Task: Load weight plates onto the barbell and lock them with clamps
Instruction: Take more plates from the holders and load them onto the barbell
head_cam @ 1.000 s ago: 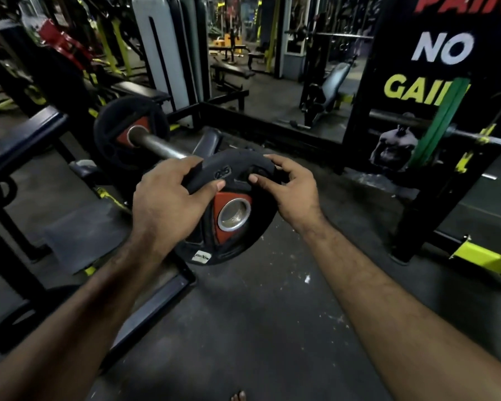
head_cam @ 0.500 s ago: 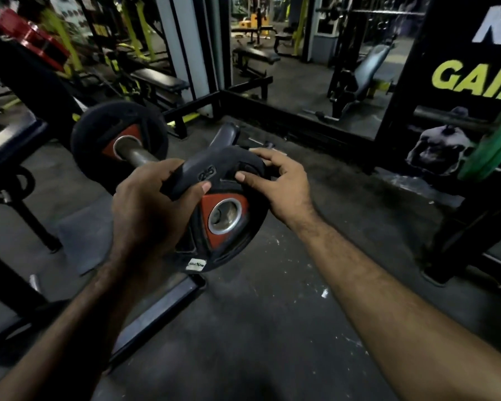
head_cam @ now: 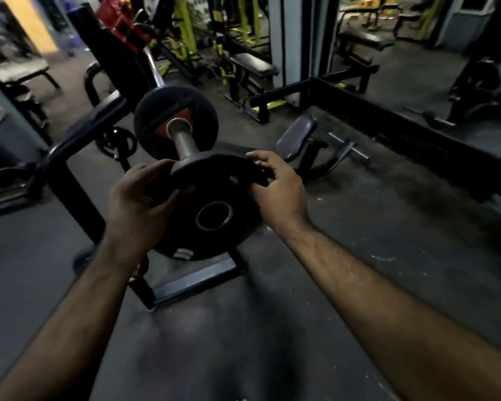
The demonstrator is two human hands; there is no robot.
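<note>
Hands (head_cam: 139, 198) (head_cam: 278, 186) grip round black plate (head_cam: 214, 215) before steel barbell sleeve (head_cam: 182, 140).

1 head cam, wide-angle, facing fwd and down, close above both forearms.

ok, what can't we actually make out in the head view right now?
- End of the bar sleeve: hidden behind the held plate, so whether the hole is on the bar is unclear.
- Left hand fingers: wrapped behind the plate's rim, out of sight.
- Label on the held plate: too small and dim to read.
- Clamps: none visible.
- Far end of the bar: lost behind the loaded plate and blur.
</note>
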